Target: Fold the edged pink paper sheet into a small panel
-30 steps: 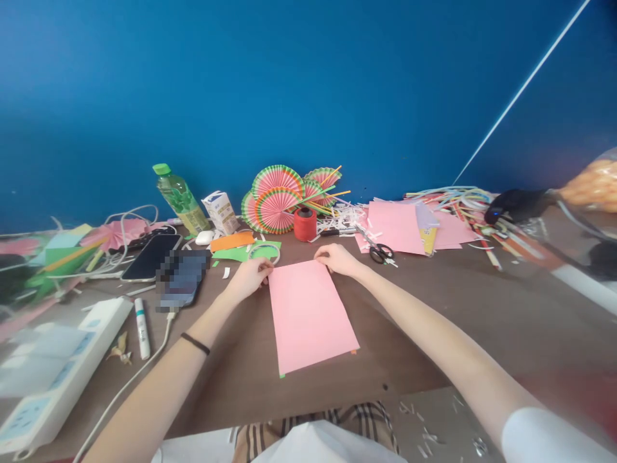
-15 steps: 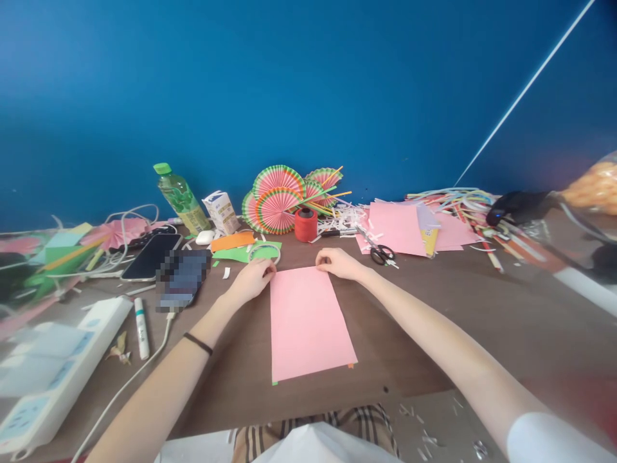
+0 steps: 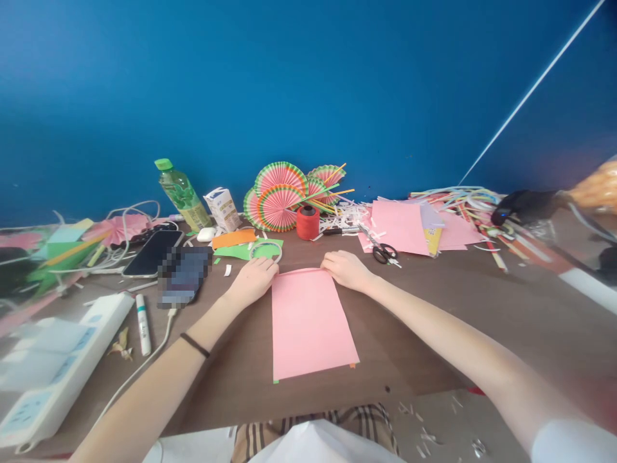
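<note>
A sheet of pink paper (image 3: 312, 328) lies on the brown table in front of me. Its far edge is turned up into a narrow fold. My left hand (image 3: 255, 280) pinches that edge at the far left corner, fingers closed. At the far right corner my right hand (image 3: 348, 270) grips the same edge, also closed. Small bits of green and orange show under the sheet's near corners. Beyond the left hand lies a ring of tape (image 3: 278, 257) on green paper (image 3: 231, 253).
Folded paper fans (image 3: 281, 206) and a red thread spool (image 3: 308, 224) stand at the back. Scissors (image 3: 384, 252) and more pink sheets (image 3: 398, 225) lie to the right. Phones (image 3: 153, 254), a marker (image 3: 143, 325), a power strip (image 3: 72, 366) and a green bottle (image 3: 182, 194) are on the left.
The far edge of the pink paper, flat before, is now bent up and over toward me. Both hands have closed in on its corners.
</note>
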`<state>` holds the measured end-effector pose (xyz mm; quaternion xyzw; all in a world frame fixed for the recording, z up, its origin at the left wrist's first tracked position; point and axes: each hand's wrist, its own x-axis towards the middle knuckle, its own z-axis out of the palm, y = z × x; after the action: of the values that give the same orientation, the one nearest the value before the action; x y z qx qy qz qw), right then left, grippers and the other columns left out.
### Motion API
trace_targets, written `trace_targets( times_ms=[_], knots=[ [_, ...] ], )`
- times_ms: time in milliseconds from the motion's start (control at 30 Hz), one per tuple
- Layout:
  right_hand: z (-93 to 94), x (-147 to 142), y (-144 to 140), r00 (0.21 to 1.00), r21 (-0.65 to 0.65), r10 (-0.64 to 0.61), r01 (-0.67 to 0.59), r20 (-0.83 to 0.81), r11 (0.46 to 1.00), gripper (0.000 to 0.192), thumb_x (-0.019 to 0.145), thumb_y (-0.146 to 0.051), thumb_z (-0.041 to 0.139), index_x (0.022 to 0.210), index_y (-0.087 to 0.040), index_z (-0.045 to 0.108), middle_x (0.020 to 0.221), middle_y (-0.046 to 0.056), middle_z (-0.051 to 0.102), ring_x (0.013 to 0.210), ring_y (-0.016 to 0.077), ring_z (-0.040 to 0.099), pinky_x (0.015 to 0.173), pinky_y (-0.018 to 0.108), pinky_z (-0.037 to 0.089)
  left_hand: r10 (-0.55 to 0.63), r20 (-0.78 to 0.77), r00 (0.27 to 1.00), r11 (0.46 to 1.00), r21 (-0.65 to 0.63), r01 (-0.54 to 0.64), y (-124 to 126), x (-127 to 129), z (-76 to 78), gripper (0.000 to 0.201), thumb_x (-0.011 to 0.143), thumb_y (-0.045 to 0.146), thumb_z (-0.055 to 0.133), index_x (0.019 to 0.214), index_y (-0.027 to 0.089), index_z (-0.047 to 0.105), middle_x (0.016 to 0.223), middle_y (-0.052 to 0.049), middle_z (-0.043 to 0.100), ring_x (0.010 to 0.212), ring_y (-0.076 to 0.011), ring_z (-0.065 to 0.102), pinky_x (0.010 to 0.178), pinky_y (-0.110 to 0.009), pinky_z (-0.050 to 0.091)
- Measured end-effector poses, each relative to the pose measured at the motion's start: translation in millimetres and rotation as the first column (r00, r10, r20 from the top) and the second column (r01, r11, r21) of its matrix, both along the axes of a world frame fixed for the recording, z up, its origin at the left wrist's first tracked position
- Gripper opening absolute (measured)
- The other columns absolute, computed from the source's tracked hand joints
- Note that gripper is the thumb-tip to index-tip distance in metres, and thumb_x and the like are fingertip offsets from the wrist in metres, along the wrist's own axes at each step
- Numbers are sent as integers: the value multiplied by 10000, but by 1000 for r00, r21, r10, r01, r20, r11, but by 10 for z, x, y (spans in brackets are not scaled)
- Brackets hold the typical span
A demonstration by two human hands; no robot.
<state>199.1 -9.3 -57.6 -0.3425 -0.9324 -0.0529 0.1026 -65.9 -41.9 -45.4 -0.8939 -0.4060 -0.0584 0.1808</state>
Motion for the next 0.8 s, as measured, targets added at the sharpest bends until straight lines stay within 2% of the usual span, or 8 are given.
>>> trace_targets(
  times_ms=[100,200,367,533,633,700,800],
  knots=[
    [-5,-16,-62,995,117,0,-11,95,993,218,851,-90,402,811,-134,612,800,74,578,719,154,476,628,285,250,-36,-83,996,994,101,44,-37,27,14,159,795,70,441,726,151,560,740,-58,564,732,-183,518,643,-300,368],
    [22,-37,-102,991,154,-15,-6,136,988,225,844,-77,406,787,-140,614,786,71,576,689,158,457,612,293,229,-69,-116,991,985,147,86,-67,57,34,178,804,70,444,693,149,559,709,-51,553,697,-175,509,635,-297,360],
    [65,-69,-189,980,133,-57,32,189,991,210,839,-83,429,789,-137,625,810,82,589,716,174,464,628,303,235,-58,-147,987,980,182,85,-128,103,32,194,801,51,446,674,141,561,681,-52,537,658,-175,493,613,-301,350],
    [63,-115,-345,972,75,-133,120,195,990,242,822,-52,402,884,-101,630,863,117,600,771,202,488,672,322,263,38,-111,993,992,123,-24,-249,166,-41,233,794,16,400,699,124,583,678,-76,529,667,-193,491,622,-319,364],
    [73,-200,-428,966,27,-190,188,174,982,274,793,-38,395,939,-69,625,865,155,600,794,228,504,696,342,272,136,-72,988,990,58,-132,-338,227,-65,246,804,58,380,805,111,620,712,-101,538,712,-217,495,668,-344,379],
    [90,-280,-474,962,-5,-233,236,146,972,333,804,-70,390,1073,-70,587,874,175,601,811,248,514,713,361,273,173,-34,984,985,12,-172,-383,271,-63,276,806,133,400,976,114,617,757,-109,547,762,-234,497,735,-368,381],
    [126,-398,-538,953,-51,-273,281,130,958,454,848,-124,354,1292,-163,436,907,181,597,837,262,518,713,375,272,184,-2,983,983,-28,-184,-410,324,-45,431,803,235,422,1225,198,500,813,-97,547,819,-243,492,833,-406,351]
  ],
)
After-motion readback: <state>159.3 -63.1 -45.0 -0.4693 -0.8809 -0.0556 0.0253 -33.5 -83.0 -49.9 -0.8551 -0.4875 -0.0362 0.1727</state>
